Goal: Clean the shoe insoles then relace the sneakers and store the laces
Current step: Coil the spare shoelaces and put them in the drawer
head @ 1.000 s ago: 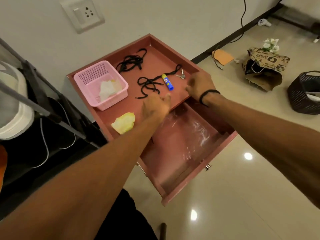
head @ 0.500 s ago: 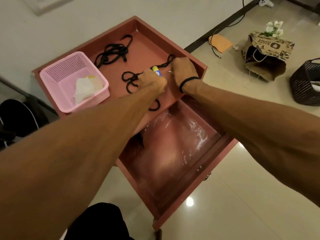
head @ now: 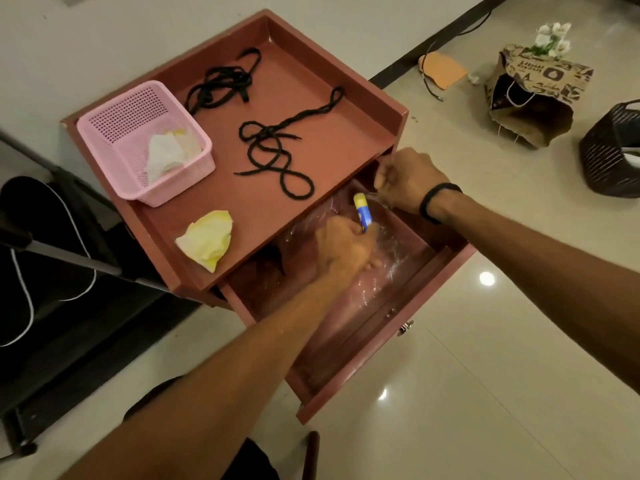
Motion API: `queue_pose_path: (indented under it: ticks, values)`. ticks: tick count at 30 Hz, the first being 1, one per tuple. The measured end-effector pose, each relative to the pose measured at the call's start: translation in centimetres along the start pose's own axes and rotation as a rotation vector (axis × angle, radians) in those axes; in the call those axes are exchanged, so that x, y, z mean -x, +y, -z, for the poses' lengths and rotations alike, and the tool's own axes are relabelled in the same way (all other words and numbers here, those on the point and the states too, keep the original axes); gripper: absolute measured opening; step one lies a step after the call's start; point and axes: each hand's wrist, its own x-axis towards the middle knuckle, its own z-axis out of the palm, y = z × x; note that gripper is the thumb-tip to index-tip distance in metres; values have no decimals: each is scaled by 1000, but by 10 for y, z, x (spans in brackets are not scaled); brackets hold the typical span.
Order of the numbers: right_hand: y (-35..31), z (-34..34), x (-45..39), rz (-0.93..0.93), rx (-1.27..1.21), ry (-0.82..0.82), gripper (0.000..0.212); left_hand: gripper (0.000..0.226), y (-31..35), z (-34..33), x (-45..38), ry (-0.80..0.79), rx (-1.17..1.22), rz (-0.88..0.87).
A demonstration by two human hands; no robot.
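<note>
Two black laces lie on the reddish cabinet top (head: 377, 98): a bundled lace (head: 221, 84) at the back and a looser looped lace (head: 273, 150) in the middle. The drawer (head: 367, 344) below stands pulled out, lined with clear plastic. My left hand (head: 346, 251) is down inside the drawer, shut on a blue and yellow tube (head: 362, 213) that sticks up from its fingers. My right hand (head: 408, 181) hovers at the drawer's back right corner with its fingers pinched together; a small shiny metal piece seems held in them, mostly hidden.
A pink mesh basket (head: 114, 123) holding white cloth sits on the cabinet's left side, with a crumpled yellow cloth (head: 207, 240) in front of it. On the tiled floor lie a paper bag (head: 533, 95), a dark basket (head: 613, 150) and an orange flat piece (head: 443, 69). A black rack (head: 52, 258) stands at left.
Both hands have come off the cabinet top and down over the open drawer. The blue and yellow tube left the top with my left hand; the small metal piece is gone from there too.
</note>
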Motion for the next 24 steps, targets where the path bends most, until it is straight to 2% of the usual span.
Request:
queue_pose_path:
  ticks: [3,7,11,15,20,24]
  values:
    - [36,-23,16,-76,48,-29,21,26,-33,-19,-6,-35,0,163]
    - [60,-47,16,-130,93,-47,20,25,-68,-41,-25,-36,-54,283]
    - [70,-71,4,-186,81,-33,27,26,-87,-52,-34,-17,-101,302]
    - [81,-88,-6,-252,34,-2,21,26,-87,-49,-40,10,-117,310]
    - [82,-92,-1,-353,-17,9,13,18,-93,-43,-42,-37,-60,330]
    - [78,-90,1,-356,-7,4,14,12,-89,-43,-38,-80,41,364]
